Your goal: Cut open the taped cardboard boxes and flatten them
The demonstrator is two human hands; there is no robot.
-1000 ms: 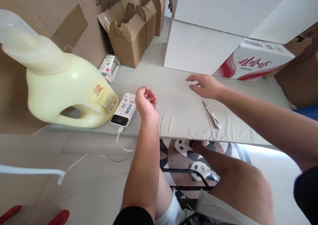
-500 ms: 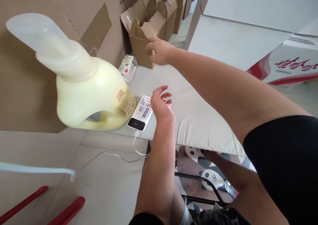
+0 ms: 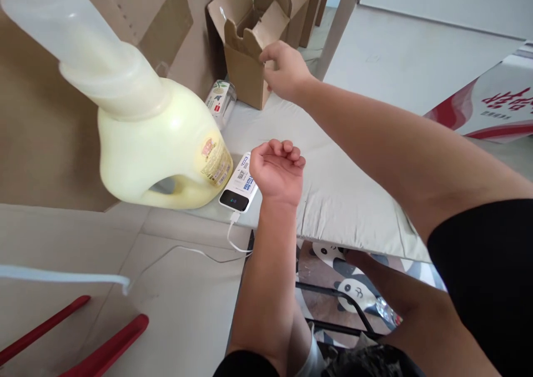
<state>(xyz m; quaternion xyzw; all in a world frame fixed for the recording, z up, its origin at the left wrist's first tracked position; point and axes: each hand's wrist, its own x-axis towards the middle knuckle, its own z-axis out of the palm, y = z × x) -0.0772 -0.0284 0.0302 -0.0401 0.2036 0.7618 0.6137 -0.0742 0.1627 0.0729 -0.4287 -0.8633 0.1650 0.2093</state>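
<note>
My left hand is palm up above the table, its fingers loosely curled and nothing in the palm. Just left of it, partly hidden by the thumb, lies a white power bank with a lit dark display and a white cable plugged in. My right hand reaches to the near corner of an open cardboard box, fingers bent but apart. Whether the fingertips press on the box I cannot tell. A large pale yellow jug with a translucent top stands at the left.
Several more open boxes line up behind the first. A small packet lies between jug and box. A large cardboard carton stands behind the jug. Red bars rise at lower left, and a red-and-white carton sits at far right.
My left hand has turned from edge-on to palm up. My right hand stays by the box corner, its fingers more bent. The whole view has shifted slightly.
</note>
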